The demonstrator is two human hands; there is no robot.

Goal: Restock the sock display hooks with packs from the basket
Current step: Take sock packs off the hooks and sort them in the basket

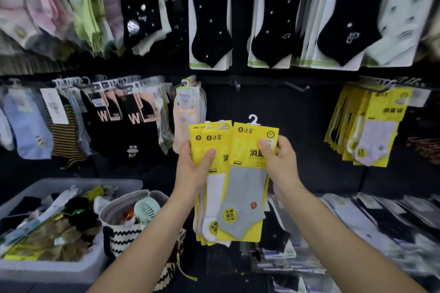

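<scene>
"达足" on yellow header of grey-sock pack; "消臭" beneath, partly covered. Round sticker on its sock: "无骨缝合". White-sock pack: "达足". Hanging yellow packs: "消臭袜". Black socks: "W".

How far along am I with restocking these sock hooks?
Done: the hook at right carries hanging yellow-carded sock packs. In hand: the left hand grips a stack of yellow-carded packs; the right hand holds a yellow-carded grey sock pack. Left: the bare black metal hook above is unfilled, and the grey plastic bin holds more packs.
</scene>
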